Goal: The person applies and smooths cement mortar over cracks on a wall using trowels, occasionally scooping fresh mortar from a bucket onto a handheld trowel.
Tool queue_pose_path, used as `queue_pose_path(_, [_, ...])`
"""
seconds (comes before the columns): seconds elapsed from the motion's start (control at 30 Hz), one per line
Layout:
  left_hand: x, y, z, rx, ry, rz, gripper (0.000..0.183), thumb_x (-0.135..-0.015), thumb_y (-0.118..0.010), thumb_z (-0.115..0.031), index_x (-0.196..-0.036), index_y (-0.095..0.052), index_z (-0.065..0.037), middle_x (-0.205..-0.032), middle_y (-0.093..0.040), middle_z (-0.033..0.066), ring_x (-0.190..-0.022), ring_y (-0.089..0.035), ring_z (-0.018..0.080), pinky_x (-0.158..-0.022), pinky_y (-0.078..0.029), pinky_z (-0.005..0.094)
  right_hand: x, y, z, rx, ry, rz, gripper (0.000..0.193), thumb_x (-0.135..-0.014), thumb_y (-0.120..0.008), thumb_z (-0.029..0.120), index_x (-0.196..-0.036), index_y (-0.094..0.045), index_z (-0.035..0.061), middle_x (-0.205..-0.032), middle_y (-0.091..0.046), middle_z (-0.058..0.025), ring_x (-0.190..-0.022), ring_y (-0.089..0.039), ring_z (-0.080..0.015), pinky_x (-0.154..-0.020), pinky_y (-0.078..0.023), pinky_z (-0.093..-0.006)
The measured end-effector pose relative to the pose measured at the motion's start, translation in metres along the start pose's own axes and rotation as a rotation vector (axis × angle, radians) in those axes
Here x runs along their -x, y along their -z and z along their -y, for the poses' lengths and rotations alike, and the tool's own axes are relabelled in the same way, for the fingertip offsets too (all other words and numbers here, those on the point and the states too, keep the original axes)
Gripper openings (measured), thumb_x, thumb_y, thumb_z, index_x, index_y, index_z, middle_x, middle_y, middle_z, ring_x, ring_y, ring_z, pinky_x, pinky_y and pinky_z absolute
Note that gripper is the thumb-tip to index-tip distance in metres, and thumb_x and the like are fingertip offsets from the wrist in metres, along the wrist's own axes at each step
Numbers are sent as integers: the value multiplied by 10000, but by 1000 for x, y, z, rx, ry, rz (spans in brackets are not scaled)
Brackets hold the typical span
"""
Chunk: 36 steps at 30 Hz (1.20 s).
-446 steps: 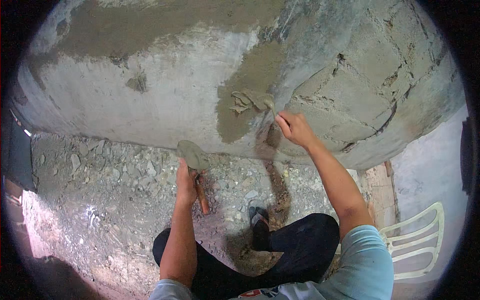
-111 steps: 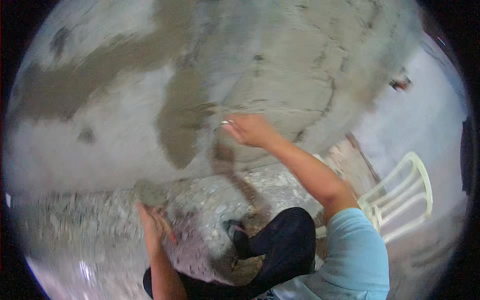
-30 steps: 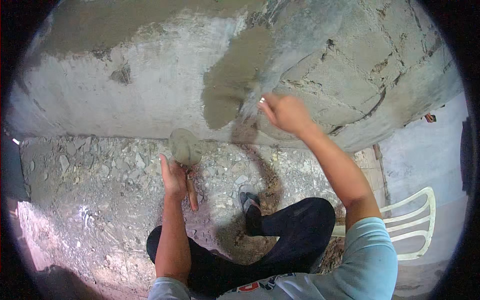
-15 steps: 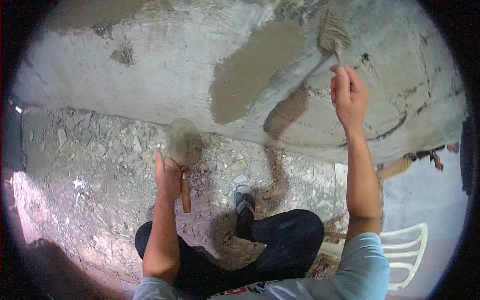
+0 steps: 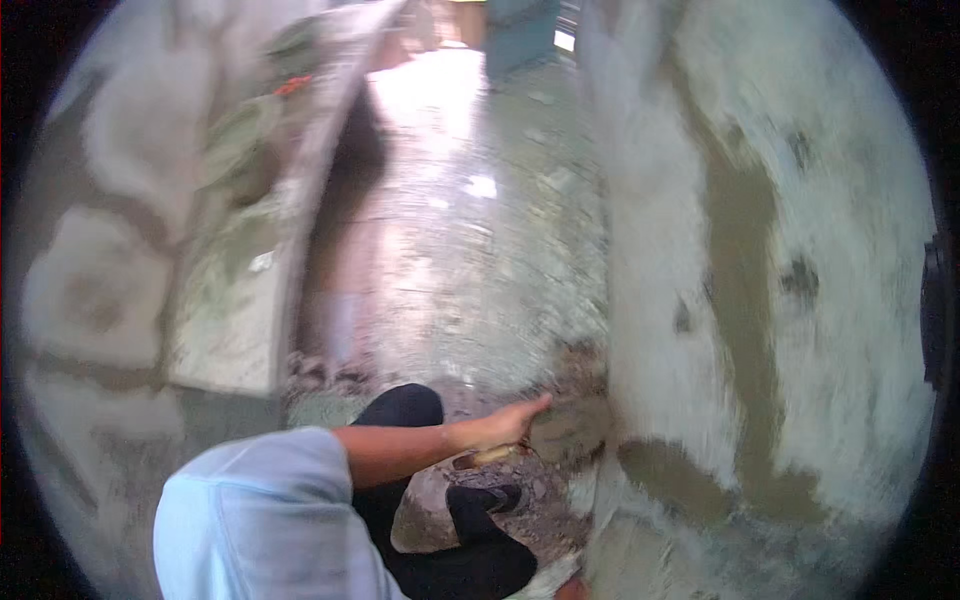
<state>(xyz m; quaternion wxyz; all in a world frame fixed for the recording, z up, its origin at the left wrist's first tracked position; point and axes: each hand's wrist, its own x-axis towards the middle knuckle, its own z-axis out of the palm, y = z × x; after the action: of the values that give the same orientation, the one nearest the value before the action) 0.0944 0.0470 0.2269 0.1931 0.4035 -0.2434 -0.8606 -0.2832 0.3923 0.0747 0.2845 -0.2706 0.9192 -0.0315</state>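
My left arm reaches across from the lower left, and my left hand point(image 5: 497, 425) is closed at a rounded, grey, mortar-smeared trowel point(image 5: 568, 432). Its wooden handle point(image 5: 492, 457) shows below the fingers, pointing back toward me. The trowel is low, beside the foot of the rough grey wall point(image 5: 650, 300) on the right. Blur softens the trowel's edge. At the bottom edge only a small patch of skin point(image 5: 572, 588) shows, perhaps part of my right arm or hand; its fingers and anything in them are out of sight. Darker wet mortar point(image 5: 745, 300) runs down the wall.
Rubble-strewn ground point(image 5: 490, 330) stretches ahead, with bright light on its far part. To the left stand a pale upright panel point(image 5: 235, 330) and a wall of large blocks point(image 5: 95, 290). My bent knees and sandalled foot point(image 5: 497, 498) are beneath my left arm.
The view has swung left along the ground, putting the wall on the right. My right hand, which held a mortar-covered tool against the wall, has left the picture or nearly so. The left keeps the trowel.
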Motion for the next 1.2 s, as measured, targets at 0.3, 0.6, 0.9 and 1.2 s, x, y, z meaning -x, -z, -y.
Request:
queue_pose_path(0.3, [239,-58,-125,267,-377,-506,605,-1069,-388,-590,-1297,-618,-79,-947,-709,54,-705,-627,140,-608,-525,309,86,90,162,276,270,477,564,-1029,-536,458,-806,-663,-44,-685,-638,-173,-525,-561,-308,-579,-470,-467])
queue_pose_path(0.6, [428,-37,-168,603,-809,-892,533,-1069,-439,-546,-1176,-642,-65,-840,-671,47,-658,-615,155,-554,-486,304,-18,206,254,453,905,604,383,-1002,-650,258,-1258,-582,-19,-902,-684,-160,-750,-676,-270,-656,-542,-426])
queue_pose_path(0.9, [505,46,-147,864,-906,-1229,556,-1064,-438,-565,-1283,-617,-86,-1030,-711,33,-767,-628,154,-610,-477,313,182,221,688,57,1464,514,330,-992,-575,291,-842,-597,-2,-633,-585,-76,-566,-579,-200,-566,-463,-390])
queue_pose_path(1.2, [528,124,-156,1025,-946,-1236,646,-1066,-422,-569,-1408,-556,-37,-1234,-685,73,-1009,-656,181,-799,-509,339,481,103,968,608,1683,384,340,-1023,-528,325,-1097,-663,23,-993,-699,-276,-982,-658,-483,-844,-520,-579])
